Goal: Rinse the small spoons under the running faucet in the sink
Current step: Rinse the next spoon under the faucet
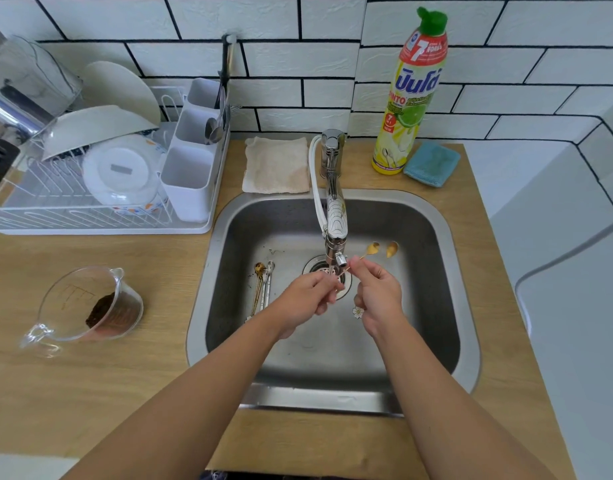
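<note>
We hold one thin gold small spoon under the nozzle of the chrome pull-out faucet, over the round drain strainer of the square stainless steel sink. Our right hand pinches its stem between curled fingertips, the bowl pointing up and away to the right, while our left hand has its fingers curled in at the stem's other end, right in the stream; whether those fingers truly grip the stem or only rub it we cannot tell. A small white flower charm shows just below the right hand. On the sink floor lie more small spoons: a bundle of gold and silver spoons to the left of the drain, side by side, and a loose gold spoon bowl to the right of the faucet. Outward on the wooden counter, a clear glass measuring jug lies tilted with a dark brown clump inside. Behind it a white dish rack holds cream bowls and a clear lid, and its white cutlery caddy holds a few utensils in the rear compartments. Behind the sink lie a beige dishcloth, a yellow dish soap bottle with a green cap and a blue sponge.
</note>
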`<act>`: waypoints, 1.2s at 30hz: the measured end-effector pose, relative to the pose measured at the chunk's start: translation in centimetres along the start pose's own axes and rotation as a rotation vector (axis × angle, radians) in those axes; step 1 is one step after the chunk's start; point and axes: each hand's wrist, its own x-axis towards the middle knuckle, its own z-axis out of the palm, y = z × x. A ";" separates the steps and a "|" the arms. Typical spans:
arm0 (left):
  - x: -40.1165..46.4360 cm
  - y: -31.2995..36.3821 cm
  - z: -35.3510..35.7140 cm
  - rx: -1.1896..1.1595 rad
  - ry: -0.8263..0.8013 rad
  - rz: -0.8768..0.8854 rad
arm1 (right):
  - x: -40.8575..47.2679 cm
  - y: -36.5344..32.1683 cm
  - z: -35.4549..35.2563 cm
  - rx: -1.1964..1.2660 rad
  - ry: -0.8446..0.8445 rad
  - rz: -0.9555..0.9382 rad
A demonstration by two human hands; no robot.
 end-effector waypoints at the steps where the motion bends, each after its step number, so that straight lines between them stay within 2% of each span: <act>1: -0.2 0.0 -0.2 -0.007 -0.061 -0.004 | 0.2 -0.2 -0.2 0.010 0.006 -0.004; 3: -0.4 0.0 -0.5 0.013 -0.084 -0.008 | 0.4 -0.3 -0.5 0.004 0.011 -0.012; 8: -0.5 -0.4 -0.1 0.074 0.066 -0.004 | 0.7 -0.4 -0.6 -0.009 -0.026 -0.022; 12: -0.9 -0.6 -0.1 0.047 -0.030 -0.015 | 0.9 -0.6 -1.1 -0.095 -0.050 -0.027; 16: -1.3 -0.1 0.1 0.008 -0.003 -0.044 | 0.2 0.4 -0.3 -0.143 -0.096 0.033; 20: -2.2 -0.4 -0.3 0.029 -0.019 -0.060 | -1.0 2.1 0.1 -0.200 -0.214 0.106; 26: -3.4 -0.9 -0.9 0.081 0.008 -0.071 | 0.3 1.0 0.4 -0.139 -0.081 0.051; 31: -3.4 -0.3 -0.6 0.006 0.038 -0.076 | -1.2 2.8 0.6 -0.239 -0.252 0.102; 34: -3.5 -0.1 -0.5 -0.001 0.020 -0.098 | -0.8 2.1 0.5 -0.260 -0.216 0.083; 36: -3.5 0.1 -0.5 0.007 0.006 -0.111 | -0.4 1.4 0.5 -0.191 -0.132 0.068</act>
